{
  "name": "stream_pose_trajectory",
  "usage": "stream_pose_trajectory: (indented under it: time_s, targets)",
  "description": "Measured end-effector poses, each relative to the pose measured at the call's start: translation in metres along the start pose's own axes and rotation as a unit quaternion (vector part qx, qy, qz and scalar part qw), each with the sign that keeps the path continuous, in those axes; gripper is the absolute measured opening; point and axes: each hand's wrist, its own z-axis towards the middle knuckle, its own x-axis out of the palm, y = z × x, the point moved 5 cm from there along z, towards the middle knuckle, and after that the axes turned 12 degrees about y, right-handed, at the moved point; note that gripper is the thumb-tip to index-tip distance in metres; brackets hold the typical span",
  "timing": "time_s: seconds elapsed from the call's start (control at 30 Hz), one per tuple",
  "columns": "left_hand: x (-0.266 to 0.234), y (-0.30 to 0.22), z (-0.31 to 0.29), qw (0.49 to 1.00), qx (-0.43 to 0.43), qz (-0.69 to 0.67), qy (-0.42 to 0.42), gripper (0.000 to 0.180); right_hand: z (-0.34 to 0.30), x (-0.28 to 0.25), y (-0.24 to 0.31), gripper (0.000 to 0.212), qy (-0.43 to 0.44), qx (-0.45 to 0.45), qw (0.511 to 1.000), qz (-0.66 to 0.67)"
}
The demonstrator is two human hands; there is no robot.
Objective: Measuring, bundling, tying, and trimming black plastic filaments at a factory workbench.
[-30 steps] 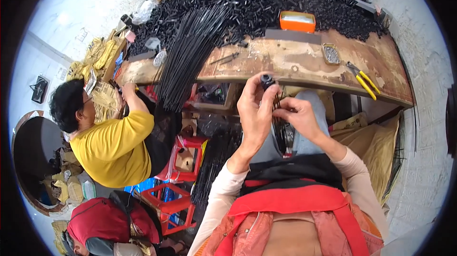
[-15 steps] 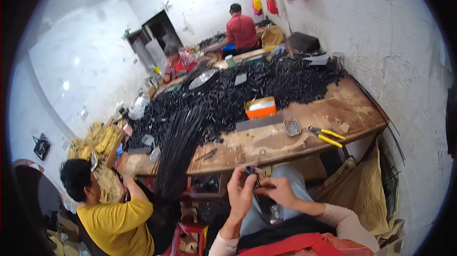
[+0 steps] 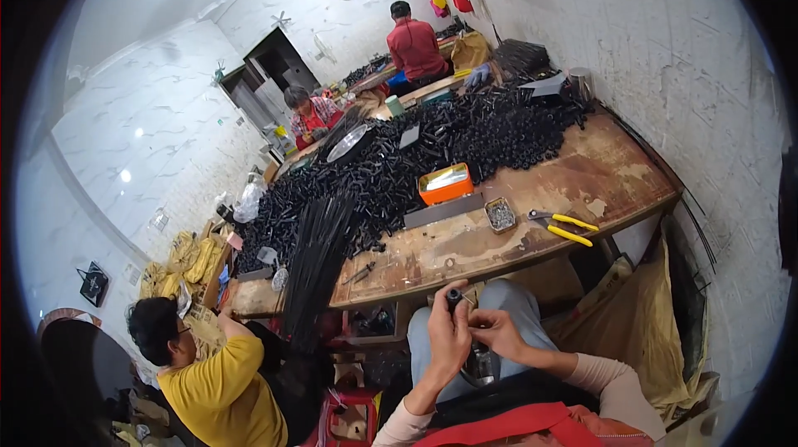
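Note:
My left hand [image 3: 445, 339] is closed round a small black tube-like piece [image 3: 454, 296], whose round end sticks out above the thumb. Close against it, my right hand [image 3: 500, 336] has its fingers pinched together; what they grip is hidden. A thin light sliver shows by the tube between the hands. Below them, over my lap, a dark shiny object [image 3: 480, 365] is partly covered. On the bench [image 3: 432, 260] in front lie cutters with yellow handles [image 3: 572, 229], a small tray of tiny metal pieces [image 3: 499, 215] and an orange box [image 3: 445, 185].
A large heap of small black parts [image 3: 391, 173] covers the bench. Long thin black rods [image 3: 312, 256] hang over its front edge. A person in yellow [image 3: 224, 389] sits at my left; two others work farther back. A brown sack [image 3: 640, 331] stands at right.
The view has shifted a little, moving the bench slightly left and my hands slightly right in it. My left hand keeps hold of the black piece; my right fingers stay pinched beside it.

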Motion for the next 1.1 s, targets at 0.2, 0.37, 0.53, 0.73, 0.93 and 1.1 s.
stream_pose_trajectory:
  time_s: [0.2, 0.37, 0.53, 0.73, 0.93, 1.1]
  targets:
    - [-0.040, 0.008, -0.005, 0.994, 0.008, -0.093, -0.056, 0.021, 0.004, -0.039, 0.039, 0.018, 0.032, 0.088, 0.942, -0.322]
    - [-0.059, 0.006, -0.007, 0.966, 0.023, -0.252, 0.058, 0.016, 0.009, -0.106, 0.134, 0.025, -0.138, -0.091, 0.722, -0.672]
    - [-0.046, 0.025, -0.026, 0.907, 0.029, -0.399, 0.130, 0.014, 0.004, -0.198, 0.106, 0.057, -0.176, 0.035, 0.629, -0.757]
    - [-0.071, 0.037, -0.049, 0.893, -0.001, -0.450, -0.010, 0.017, 0.016, -0.176, 0.115, 0.046, -0.147, 0.107, 0.602, -0.778]
    - [-0.097, 0.041, -0.070, 0.893, -0.053, -0.444, -0.052, 0.008, 0.007, -0.260, 0.102, 0.032, -0.234, 0.085, 0.870, -0.426]
    - [-0.112, 0.041, -0.070, 0.896, 0.022, -0.444, -0.012, 0.023, 0.024, -0.120, 0.129, 0.033, -0.262, 0.100, 0.960, 0.003]
